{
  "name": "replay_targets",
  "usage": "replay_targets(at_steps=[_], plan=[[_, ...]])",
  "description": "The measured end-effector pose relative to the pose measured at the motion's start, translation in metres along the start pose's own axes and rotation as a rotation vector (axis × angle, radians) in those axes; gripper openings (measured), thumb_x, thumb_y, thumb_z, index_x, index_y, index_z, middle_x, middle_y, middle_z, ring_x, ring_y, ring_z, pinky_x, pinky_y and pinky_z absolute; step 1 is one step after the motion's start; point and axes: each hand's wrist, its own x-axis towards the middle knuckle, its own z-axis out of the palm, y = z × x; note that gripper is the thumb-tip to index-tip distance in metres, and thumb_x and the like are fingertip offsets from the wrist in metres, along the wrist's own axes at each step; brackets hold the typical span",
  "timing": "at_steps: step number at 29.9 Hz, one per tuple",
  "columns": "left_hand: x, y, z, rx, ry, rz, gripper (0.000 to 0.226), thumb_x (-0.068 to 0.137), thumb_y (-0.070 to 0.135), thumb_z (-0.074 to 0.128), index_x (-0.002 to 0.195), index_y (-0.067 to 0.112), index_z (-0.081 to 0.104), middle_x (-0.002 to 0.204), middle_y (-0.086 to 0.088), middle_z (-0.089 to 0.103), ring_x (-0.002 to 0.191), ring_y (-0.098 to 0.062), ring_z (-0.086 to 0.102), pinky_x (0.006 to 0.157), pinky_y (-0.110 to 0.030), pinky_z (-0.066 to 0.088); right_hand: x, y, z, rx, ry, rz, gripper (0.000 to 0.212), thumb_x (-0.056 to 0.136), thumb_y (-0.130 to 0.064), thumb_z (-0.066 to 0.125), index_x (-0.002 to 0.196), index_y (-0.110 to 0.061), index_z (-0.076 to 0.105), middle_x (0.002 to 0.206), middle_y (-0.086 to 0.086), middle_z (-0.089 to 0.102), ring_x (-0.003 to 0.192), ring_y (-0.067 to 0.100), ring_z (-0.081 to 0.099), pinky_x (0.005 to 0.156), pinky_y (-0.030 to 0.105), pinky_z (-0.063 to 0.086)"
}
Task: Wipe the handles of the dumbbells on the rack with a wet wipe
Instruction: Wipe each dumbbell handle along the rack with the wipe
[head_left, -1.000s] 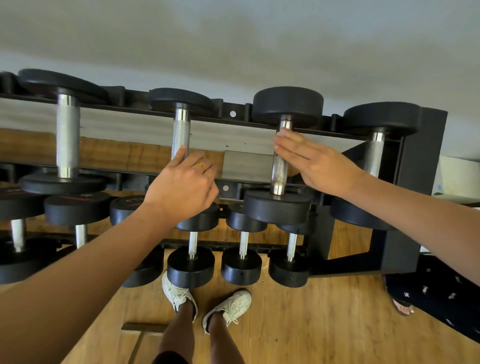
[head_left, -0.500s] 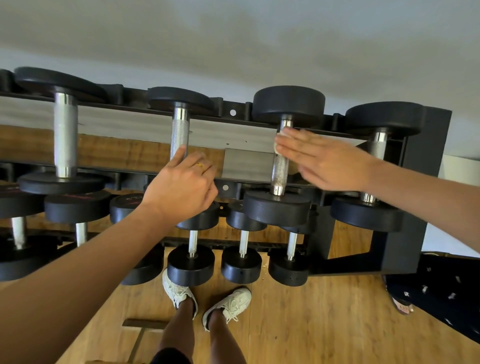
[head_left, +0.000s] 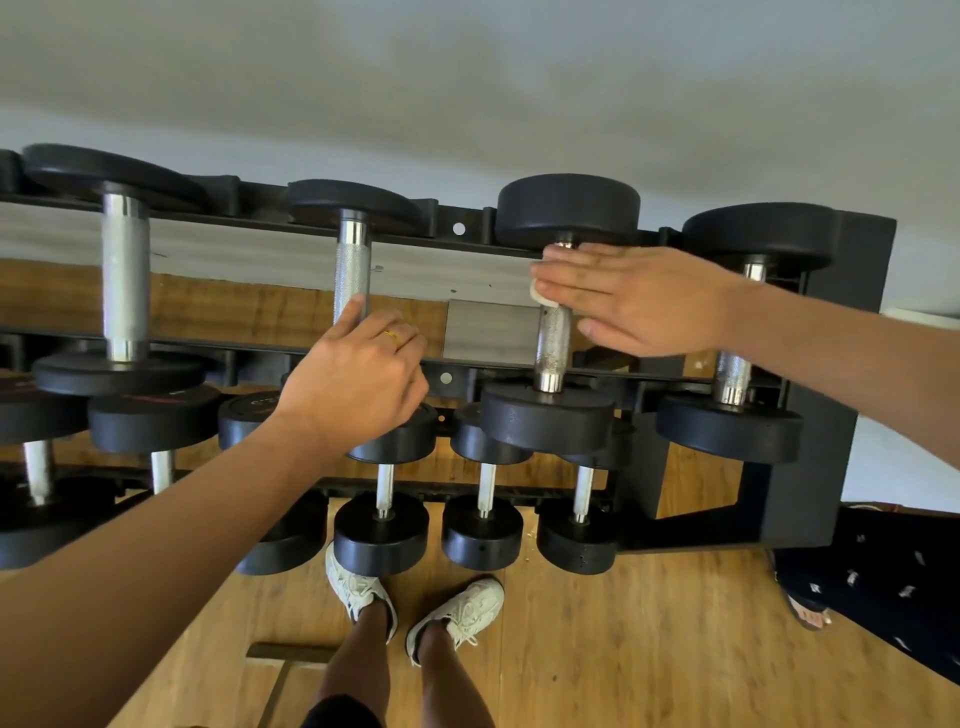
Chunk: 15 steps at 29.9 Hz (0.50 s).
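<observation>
Our right hand, fingers straight, presses the wipe on a handle; our left hand grips the next handle. Unpinched, the wipe may slip.

Wide gaps between top-row dumbbell handles; weight heads above and below, rack upright rightward.

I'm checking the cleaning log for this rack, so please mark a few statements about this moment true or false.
1. The right hand presses a white wipe on a dumbbell handle with straight fingers. True.
2. The left hand holds a spray bottle. False: it grips the neighbouring handle.
3. The left hand wears a ring. True.
4. The person is barefoot. False: they wear pale sneakers.
</observation>
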Motion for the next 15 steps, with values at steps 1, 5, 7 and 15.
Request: replay_targets(at_steps=[1, 5, 7, 15], plan=[[0.000, 0.000, 0.000, 0.002, -0.005, 0.001, 0.047, 0.099, 0.027, 0.035, 0.112, 0.004, 0.074, 0.115, -0.014, 0.074, 0.122, -0.032, 0.063, 0.116, -0.058, 0.037, 0.000, -0.005, -0.001, 0.014, -0.004, 0.032, 0.060, 0.106, -0.042, 0.017, 0.156, -0.008, 0.020, 0.164, 0.010, 0.016, 0.154, 0.024, 0.008, 0.124, 0.043, 0.014], [0.000, 0.000, -0.002, -0.006, -0.018, 0.007, 0.049, 0.100, 0.028, 0.034, 0.113, 0.005, 0.074, 0.115, -0.014, 0.074, 0.122, -0.032, 0.062, 0.116, -0.058, 0.038, -0.008, -0.029, 0.009, 0.091, -0.056, 0.027, 0.060, 0.105, -0.040, 0.019, 0.157, -0.011, 0.010, 0.166, 0.008, 0.004, 0.154, 0.023, -0.005, 0.125, 0.044, 0.007], [0.000, 0.000, -0.002, -0.009, -0.023, 0.003, 0.049, 0.100, 0.028, 0.033, 0.113, 0.005, 0.074, 0.115, -0.014, 0.074, 0.122, -0.032, 0.062, 0.115, -0.058, 0.038, -0.013, -0.036, 0.014, 0.106, -0.106, -0.087, 0.064, 0.101, -0.018, 0.041, 0.158, -0.013, 0.012, 0.166, 0.005, 0.003, 0.154, 0.021, -0.007, 0.125, 0.042, 0.005], [0.001, -0.001, -0.003, -0.017, -0.024, 0.017, 0.049, 0.100, 0.029, 0.033, 0.112, 0.006, 0.074, 0.115, -0.013, 0.074, 0.123, -0.031, 0.062, 0.116, -0.058, 0.036, -0.010, -0.037, 0.001, 0.017, -0.206, -0.254, 0.081, 0.085, -0.003, 0.046, 0.159, -0.013, 0.013, 0.167, 0.003, 0.003, 0.153, 0.021, -0.006, 0.125, 0.042, 0.003]])
